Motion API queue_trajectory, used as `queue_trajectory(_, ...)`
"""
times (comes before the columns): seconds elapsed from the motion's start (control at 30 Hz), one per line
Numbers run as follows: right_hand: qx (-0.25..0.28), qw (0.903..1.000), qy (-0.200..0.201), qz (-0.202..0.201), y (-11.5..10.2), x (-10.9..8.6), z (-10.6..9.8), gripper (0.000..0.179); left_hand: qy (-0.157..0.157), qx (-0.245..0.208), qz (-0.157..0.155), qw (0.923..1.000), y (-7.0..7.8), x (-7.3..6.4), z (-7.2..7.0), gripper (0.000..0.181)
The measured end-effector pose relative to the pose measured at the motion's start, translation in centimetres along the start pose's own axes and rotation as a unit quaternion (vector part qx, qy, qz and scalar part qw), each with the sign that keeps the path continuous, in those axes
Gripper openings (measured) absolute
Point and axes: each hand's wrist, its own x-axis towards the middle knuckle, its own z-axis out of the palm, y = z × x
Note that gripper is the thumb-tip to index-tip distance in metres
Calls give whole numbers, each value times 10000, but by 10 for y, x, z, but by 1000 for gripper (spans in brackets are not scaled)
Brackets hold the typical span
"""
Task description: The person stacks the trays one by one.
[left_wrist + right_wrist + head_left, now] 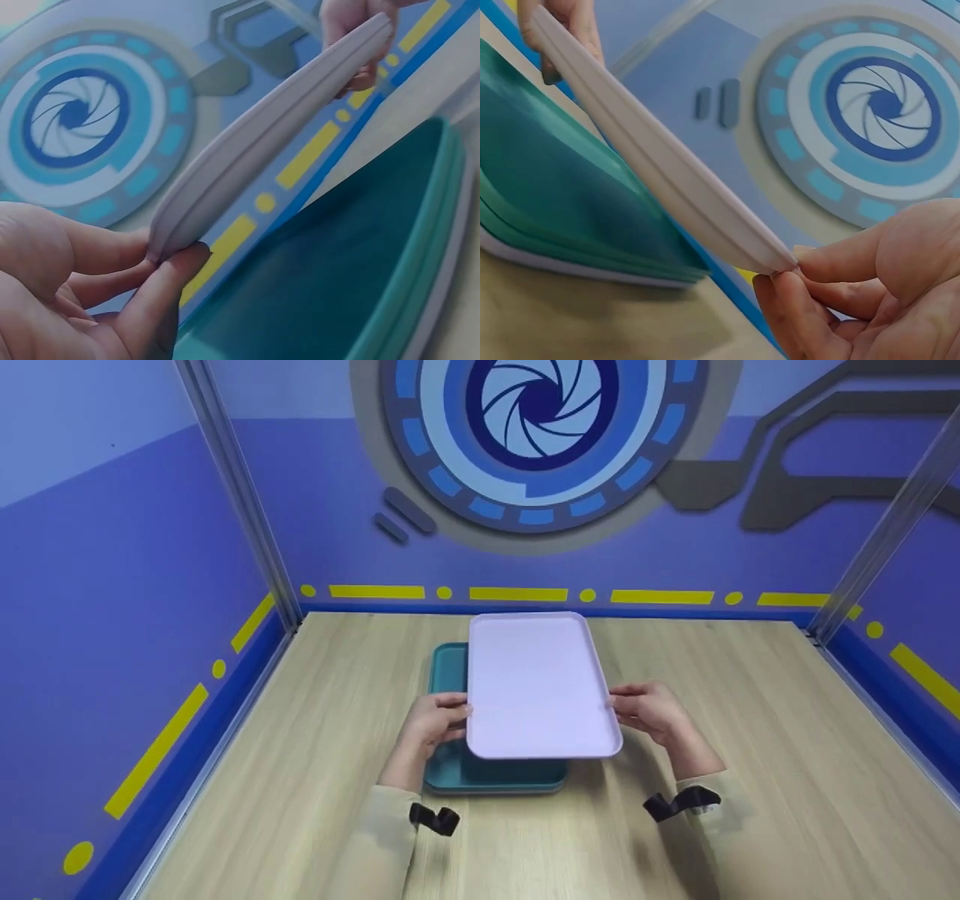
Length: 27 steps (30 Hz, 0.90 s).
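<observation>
A pale lilac tray (540, 682) hangs in the air between both hands, overlapping the stack below from above. By its left edge my left hand (429, 725) pinches it; in the left wrist view the thumb and fingers (169, 289) close on the rim. On the opposite side my right hand (654, 711) pinches the right edge, and the right wrist view shows fingertips (776, 289) on both faces of that rim. Beneath it, teal trays (450, 769) lie stacked on the table, partly hidden. A lilac rim (570, 266) shows under the teal ones.
The pale wood table (337, 682) carries the stack near its middle. Blue printed walls (135, 607) enclose it at the back and on both sides, with metal posts (244, 495) at the corners. Black straps (435, 819) circle both wrists.
</observation>
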Motion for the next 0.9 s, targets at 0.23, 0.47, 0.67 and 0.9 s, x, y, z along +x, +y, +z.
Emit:
queue_trajectory(0.23,85,9999,105,-75,6,5,31,38,167,242,-50,9996,-6,-1,-28,37)
queue_trajectory(0.47,185,9997,133,-14,15,11,57,36,384,359,-303,9982,-10,-3,-51,34)
queue_trajectory(0.67,154,9996,206,69,23,13,71,34,287,746,-322,9963,-11,-6,-63,31)
queue_trajectory(0.9,3,9995,278,128,29,13,79,34,281,1243,-185,9917,-14,-7,-62,28)
